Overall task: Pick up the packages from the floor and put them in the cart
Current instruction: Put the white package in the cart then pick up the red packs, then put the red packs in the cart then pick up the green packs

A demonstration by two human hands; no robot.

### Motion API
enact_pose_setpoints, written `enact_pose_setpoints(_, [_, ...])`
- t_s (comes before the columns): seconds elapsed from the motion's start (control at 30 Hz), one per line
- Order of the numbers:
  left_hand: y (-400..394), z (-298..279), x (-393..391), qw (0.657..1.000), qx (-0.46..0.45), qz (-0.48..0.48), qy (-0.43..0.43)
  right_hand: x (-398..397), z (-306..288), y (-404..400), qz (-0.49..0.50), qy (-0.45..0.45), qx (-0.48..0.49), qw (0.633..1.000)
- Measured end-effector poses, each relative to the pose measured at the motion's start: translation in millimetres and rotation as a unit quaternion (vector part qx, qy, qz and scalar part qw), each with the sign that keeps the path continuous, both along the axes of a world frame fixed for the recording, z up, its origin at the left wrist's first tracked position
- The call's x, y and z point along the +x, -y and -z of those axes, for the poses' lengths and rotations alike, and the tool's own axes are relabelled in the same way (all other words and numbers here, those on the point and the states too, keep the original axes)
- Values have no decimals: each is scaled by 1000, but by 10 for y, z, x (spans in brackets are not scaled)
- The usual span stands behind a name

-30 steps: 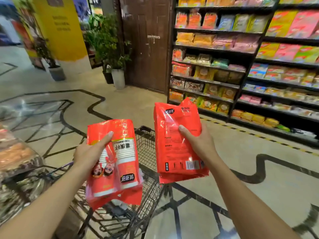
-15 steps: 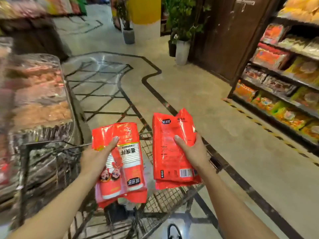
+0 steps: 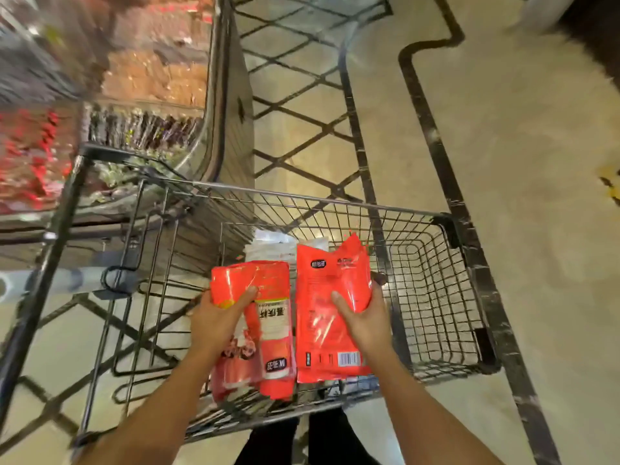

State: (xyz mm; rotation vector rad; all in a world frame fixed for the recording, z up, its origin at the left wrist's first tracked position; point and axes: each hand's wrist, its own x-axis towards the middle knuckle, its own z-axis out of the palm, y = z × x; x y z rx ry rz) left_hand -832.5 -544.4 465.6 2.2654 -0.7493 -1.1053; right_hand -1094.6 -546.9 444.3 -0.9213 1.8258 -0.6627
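Two glossy red packages (image 3: 332,317), one (image 3: 268,330) with a white label panel, dark grey wire cart (image 3: 436,270), beige floor (image 3: 520,162) with black diamond lines

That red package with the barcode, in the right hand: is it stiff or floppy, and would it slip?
Probably floppy: the red package with the barcode creases and its top corner bends where the right hand grips it. Its glossy film shows glare, so it may be slippery. One hand holds it over the cart, so it seems light.

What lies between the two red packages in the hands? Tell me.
Nothing solid: in the head view a narrow gap parts the left package from the right package, with cart wire beneath.
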Motion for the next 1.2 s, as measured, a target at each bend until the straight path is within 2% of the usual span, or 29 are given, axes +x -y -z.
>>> enact_pose_setpoints(0.13, [-125, 363, 16, 999, 37, -2, -6, 85, 270, -142, -16, -5, 30, 999])
enact_pose_setpoints(0.43, [-153, 814, 164, 997, 51, -19, -58, 206, 696, -175, -39, 37, 67, 996])
enact_pose_setpoints(0.6, [-123, 827, 20, 998, 58, -25, 4, 110, 686, -100, -41, 54, 92, 993])
enact_pose_setpoints(0.8, [15, 494, -40, 987, 28, 99, 123, 109, 548, -2, -100, 7, 105, 989])
enact_pose_setpoints(0.87, [64, 340, 22, 967, 23, 182, 175, 143, 427, 18, -129, -28, 91, 987])
enact_pose_setpoints(0.93, [128, 153, 113, 930, 15, 266, 255, 197, 231, 51, -165, -56, 71, 982])
enact_pose_setpoints(1.0, [226, -54, 190, 911, -29, 317, 260, 232, 31, 125, -180, -69, 38, 980])
enact_pose_setpoints(1.1, [353, -321, 305, 879, -88, 370, 289, 292, -314, 324, -233, -108, -34, 966])
enact_pose_setpoints(1.2, [434, -716, 348, 860, -87, 376, 335, 391, -714, 581, -286, -138, -107, 942])
